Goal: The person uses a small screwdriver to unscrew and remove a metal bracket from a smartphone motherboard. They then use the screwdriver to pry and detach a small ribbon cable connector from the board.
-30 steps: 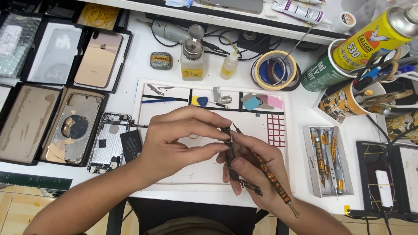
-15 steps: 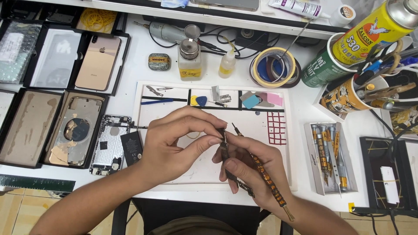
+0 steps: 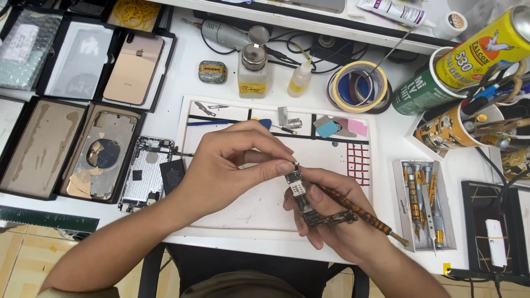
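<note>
while both hands meet over the middle of the white work mat [image 3: 254, 204], a small phone circuit board [image 3: 302, 197] sits between them, a narrow dark strip with a pale shielded patch near its upper end, held just above the mat's front half. the right hand [image 3: 331, 221] cradles the board from below, its fingers curled around the lower part and its thumb pressed on top, and the same hand also keeps a brown patterned screwdriver [image 3: 364, 216] tucked along the fingers, its tip pointing out to the right. the left hand [image 3: 232, 165] comes in from the left with thumb and forefinger pinched together at the board's upper tip; whether something tiny is caught between them cannot be told. along the mat's far edge lie a blue pick [image 3: 328, 129], a pink pick [image 3: 358, 127] and a few small metal parts. left of the mat rests an opened phone chassis [image 3: 144, 174], and beside that a black tray [image 3: 105, 154] with a phone back housing in it. behind the mat stand a glass solvent bottle [image 3: 253, 70] with a metal pump top, a small dropper bottle [image 3: 300, 78] and rolls of tape [image 3: 359, 85]. right of the mat an open case of screwdrivers [image 3: 422, 204] lies flat, with a cup of tools [image 3: 458, 127] behind it.
</note>
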